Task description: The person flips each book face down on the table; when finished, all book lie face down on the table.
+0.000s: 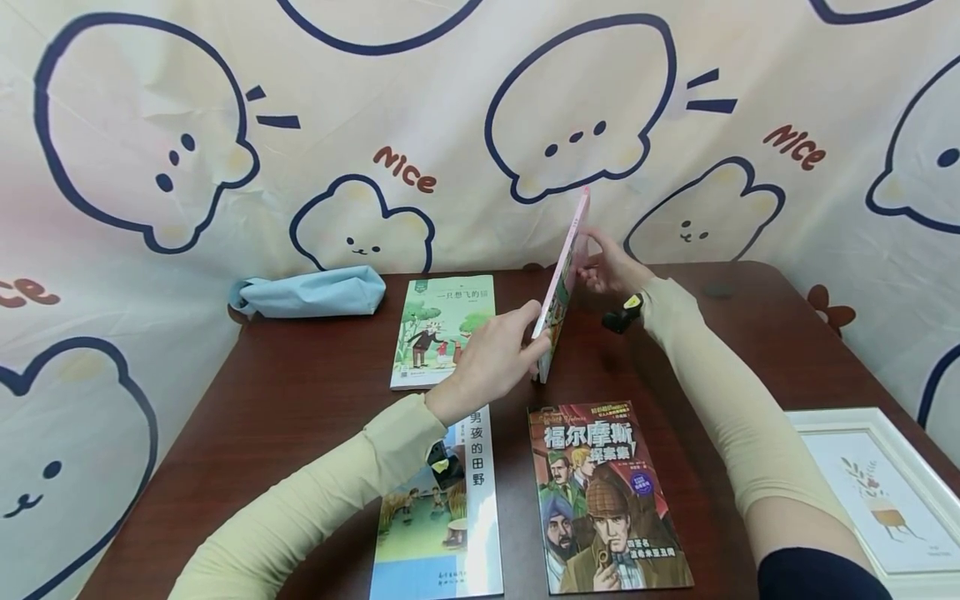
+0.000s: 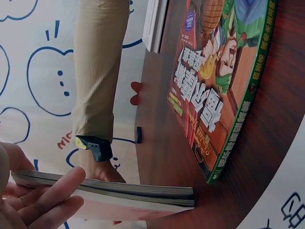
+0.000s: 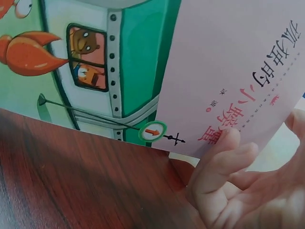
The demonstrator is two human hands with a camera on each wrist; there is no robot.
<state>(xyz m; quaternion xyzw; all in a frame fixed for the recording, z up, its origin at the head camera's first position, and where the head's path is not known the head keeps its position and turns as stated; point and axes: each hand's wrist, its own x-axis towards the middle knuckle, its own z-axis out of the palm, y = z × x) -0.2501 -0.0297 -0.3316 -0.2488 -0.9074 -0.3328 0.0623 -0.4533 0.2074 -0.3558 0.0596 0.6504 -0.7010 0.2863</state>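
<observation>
In the head view, the left hand grips the near end of a slim pink-and-green illustrated paperback, which is held on edge above or on the dark brown wooden table; whether they touch I cannot tell. The right hand holds its far side, so the hands are apart with the book between them, probably to steady both ends. Left of the left hand lies a pale green paperback with a cartoon cover; nearer the body, partly hidden by that arm, is a blue-and-green paperback with a white strip. Nearer the body than the right hand, a dark red detective paperback lies face up, which leaves its title readable. In the left wrist view, the left fingers lie across one cover, a grip that seems to keep the pages together. In the right wrist view, bent right fingers meet the pink part beside the title, leaving most of the picture uncovered, perhaps for control of that edge.
</observation>
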